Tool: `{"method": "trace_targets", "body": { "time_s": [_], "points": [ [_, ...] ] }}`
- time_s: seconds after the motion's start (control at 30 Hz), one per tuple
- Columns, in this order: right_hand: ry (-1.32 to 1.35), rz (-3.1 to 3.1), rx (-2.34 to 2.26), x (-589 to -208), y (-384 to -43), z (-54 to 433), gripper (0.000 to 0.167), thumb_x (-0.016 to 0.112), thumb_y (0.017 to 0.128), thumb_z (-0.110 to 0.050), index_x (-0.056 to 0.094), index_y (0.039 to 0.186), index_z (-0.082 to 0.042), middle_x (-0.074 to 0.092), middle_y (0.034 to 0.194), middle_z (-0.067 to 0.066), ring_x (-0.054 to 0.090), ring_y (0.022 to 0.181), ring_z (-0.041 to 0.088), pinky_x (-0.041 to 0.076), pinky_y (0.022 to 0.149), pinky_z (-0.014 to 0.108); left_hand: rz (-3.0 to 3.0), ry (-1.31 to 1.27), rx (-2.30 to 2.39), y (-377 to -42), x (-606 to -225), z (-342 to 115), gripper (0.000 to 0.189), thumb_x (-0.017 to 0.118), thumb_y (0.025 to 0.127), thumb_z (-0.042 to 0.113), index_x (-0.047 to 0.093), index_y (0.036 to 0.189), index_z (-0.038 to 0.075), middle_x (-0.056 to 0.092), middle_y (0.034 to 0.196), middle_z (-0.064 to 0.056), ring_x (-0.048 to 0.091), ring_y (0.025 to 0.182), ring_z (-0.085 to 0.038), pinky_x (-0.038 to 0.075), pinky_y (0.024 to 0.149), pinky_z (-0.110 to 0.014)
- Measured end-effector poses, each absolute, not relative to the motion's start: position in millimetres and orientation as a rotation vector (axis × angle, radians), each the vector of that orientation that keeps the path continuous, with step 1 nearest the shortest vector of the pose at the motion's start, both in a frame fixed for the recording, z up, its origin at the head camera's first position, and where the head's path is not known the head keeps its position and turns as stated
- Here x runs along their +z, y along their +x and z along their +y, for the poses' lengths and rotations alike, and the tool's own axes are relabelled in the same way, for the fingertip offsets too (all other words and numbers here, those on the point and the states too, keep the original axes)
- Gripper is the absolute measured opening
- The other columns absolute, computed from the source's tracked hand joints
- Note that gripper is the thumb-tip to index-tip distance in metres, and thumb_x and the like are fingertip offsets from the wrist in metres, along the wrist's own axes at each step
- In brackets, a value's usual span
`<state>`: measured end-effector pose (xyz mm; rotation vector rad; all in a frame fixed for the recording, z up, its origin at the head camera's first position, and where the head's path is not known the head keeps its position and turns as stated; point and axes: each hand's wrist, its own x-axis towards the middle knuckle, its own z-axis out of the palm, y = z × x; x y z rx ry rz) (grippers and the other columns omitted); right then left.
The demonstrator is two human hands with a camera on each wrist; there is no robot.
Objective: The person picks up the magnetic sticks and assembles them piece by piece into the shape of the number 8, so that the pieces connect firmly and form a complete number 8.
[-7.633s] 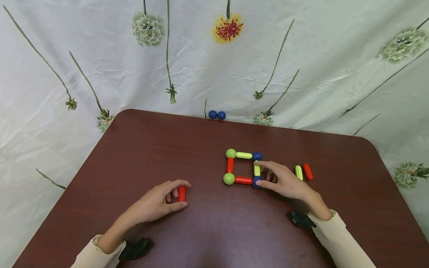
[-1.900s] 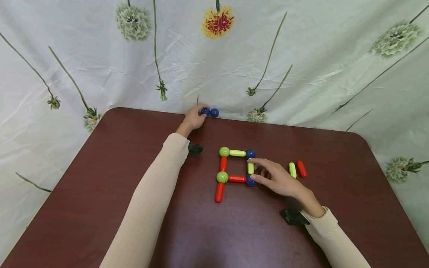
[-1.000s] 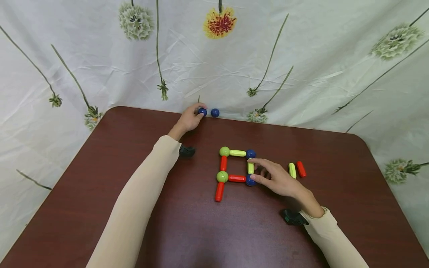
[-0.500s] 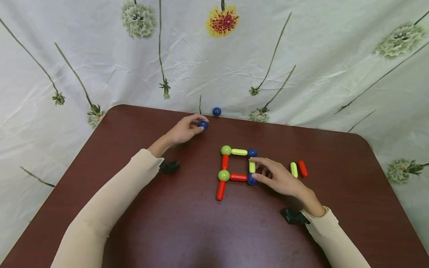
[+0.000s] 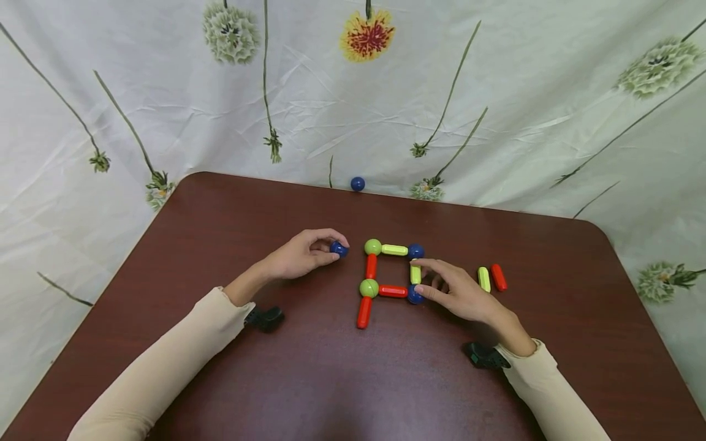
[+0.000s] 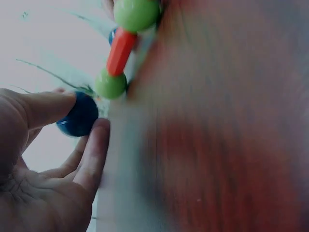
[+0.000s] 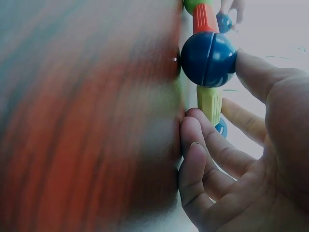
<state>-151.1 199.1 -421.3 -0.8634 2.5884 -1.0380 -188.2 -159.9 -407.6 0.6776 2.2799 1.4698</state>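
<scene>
Head view. The left hand grasps a glossy, dark blue, apparently plastic ball between thumb and fingers. That ball is located left of the square frame, near its far-left glossy green ball but apart from it. A ribbed red plastic-looking stick extends from the frame's near-left green ball; its long axis runs toward the person, leaning slightly left. Its free end lies nearer the person than the held ball, and to that ball's right. The left hand is the closer of the two to this end. The right hand holds the frame's right side, thumb at the near-right blue ball, index finger at the far end of the yellow-green stick. A further blue ball sits at the far edge of the dark reddish-brown table.

Left wrist view. The held ball is round and shiny, pinched by thumb and fingertip; it appears raised off the tabletop. Two green balls joined by a red stick show beyond it.

Right wrist view. The thumb presses the near-right blue ball, which displays a seam line. The remaining fingers are bent beside the yellow-green stick.
</scene>
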Motion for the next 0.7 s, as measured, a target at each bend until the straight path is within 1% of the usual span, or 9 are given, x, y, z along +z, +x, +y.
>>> {"method": "trace_targets", "body": {
  "time_s": [0.1,0.17,0.27,0.47,0.63,0.7],
  "points": [
    [-0.86,2.593,-1.035,-421.7,-151.1,199.2,0.049,0.067,0.097,-0.025,0.052,0.143,-0.012,0.062,0.114,0.005,0.059,0.08,0.009,0.05,0.068,0.026,2.256,0.722,1.427,-175.1,-405.3,-160.9,0.026,0.065,0.096,0.004,0.065,0.121,0.011,0.065,0.11,-0.01,0.063,0.09,-0.027,0.049,0.074,-0.022],
    [-0.861,2.594,-1.032,-421.8,-151.2,199.3,0.049,0.067,0.097,-0.025,0.052,0.143,-0.012,0.062,0.114,0.005,0.059,0.08,0.009,0.05,0.068,0.026,2.24,0.742,1.409,-166.0,-404.1,-161.5,0.026,0.065,0.096,0.004,0.065,0.121,0.012,0.064,0.107,-0.008,0.061,0.086,-0.025,0.048,0.073,-0.021],
    [-0.866,2.594,-1.03,-421.8,-151.4,199.2,0.05,0.067,0.097,-0.025,0.052,0.143,-0.012,0.062,0.114,0.005,0.06,0.081,0.009,0.05,0.068,0.026,2.207,0.772,1.393,-152.2,-403.9,-162.3,0.028,0.066,0.096,0.005,0.063,0.123,0.012,0.063,0.108,-0.008,0.062,0.087,-0.023,0.05,0.076,-0.021],
    [-0.874,2.6,-1.029,-422.0,-151.1,199.5,0.049,0.067,0.097,-0.025,0.052,0.142,-0.011,0.062,0.113,0.005,0.06,0.082,0.01,0.051,0.069,0.027,2.113,0.754,1.4,-127.0,-406.0,-159.7,0.03,0.068,0.095,0.009,0.062,0.124,0.017,0.064,0.105,-0.005,0.063,0.086,-0.019,0.053,0.078,-0.022],
    [-0.881,2.598,-1.029,-423.0,-151.2,199.1,0.049,0.067,0.098,-0.025,0.052,0.142,-0.011,0.062,0.113,0.005,0.059,0.082,0.009,0.05,0.069,0.026,2.02,0.753,1.453,-111.3,-411.6,-155.9,0.03,0.069,0.095,0.009,0.063,0.124,0.014,0.065,0.108,-0.006,0.066,0.091,-0.02,0.055,0.083,-0.023],
    [-0.882,2.598,-1.029,-423.1,-151.0,199.0,0.049,0.067,0.098,-0.025,0.052,0.143,-0.011,0.062,0.113,0.005,0.059,0.082,0.009,0.05,0.069,0.027,1.995,0.747,1.469,-106.8,-414.5,-155.3,0.029,0.069,0.095,0.009,0.063,0.123,0.013,0.066,0.108,-0.006,0.066,0.091,-0.019,0.055,0.084,-0.024]
  ]
}}
